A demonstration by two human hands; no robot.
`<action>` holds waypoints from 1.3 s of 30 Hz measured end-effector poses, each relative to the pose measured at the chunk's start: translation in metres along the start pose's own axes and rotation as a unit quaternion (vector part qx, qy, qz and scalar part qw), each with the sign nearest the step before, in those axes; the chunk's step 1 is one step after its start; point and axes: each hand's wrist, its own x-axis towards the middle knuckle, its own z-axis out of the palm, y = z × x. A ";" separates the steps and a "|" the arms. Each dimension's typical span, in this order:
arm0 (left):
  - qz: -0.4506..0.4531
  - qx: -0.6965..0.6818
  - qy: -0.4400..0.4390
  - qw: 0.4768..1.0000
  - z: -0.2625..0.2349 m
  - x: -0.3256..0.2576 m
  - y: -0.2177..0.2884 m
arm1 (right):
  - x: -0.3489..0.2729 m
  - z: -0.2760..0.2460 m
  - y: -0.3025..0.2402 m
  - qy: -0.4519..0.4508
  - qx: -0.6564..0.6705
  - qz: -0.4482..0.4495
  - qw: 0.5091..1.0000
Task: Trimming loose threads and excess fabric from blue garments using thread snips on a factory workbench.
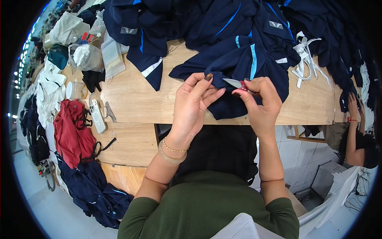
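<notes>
My left hand (197, 93) pinches an edge of a navy garment (258, 51) with light blue stripes, its thumb and fingers closed on the cloth. Close to its right, my right hand (260, 93) grips small thread snips (235, 83) with a red handle. Their pointed metal blades aim left toward the pinched cloth, just short of the left fingertips. Whether the blades touch the cloth or a thread, I cannot tell. The rest of the garment spreads over the wooden table beyond both hands.
More navy garments (155, 24) pile along the table's far side. White ties (305, 55) lie right. On the left are a red cloth bag (73, 131), a phone (98, 115), a jar (75, 90) and plastic bags (85, 55). Another person's arm (352, 131) reaches in at far right.
</notes>
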 end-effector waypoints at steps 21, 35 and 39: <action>0.071 0.025 0.020 0.997 -0.055 0.040 0.053 | -0.036 -0.043 0.084 -0.086 -0.114 0.248 0.958; 0.283 -0.098 -0.337 0.893 0.017 -0.031 0.237 | 0.073 -0.283 0.017 0.157 0.425 -0.030 0.891; 0.339 -0.015 -0.438 0.832 0.051 -0.048 0.265 | 0.075 -0.328 -0.030 -0.123 0.543 -0.099 0.825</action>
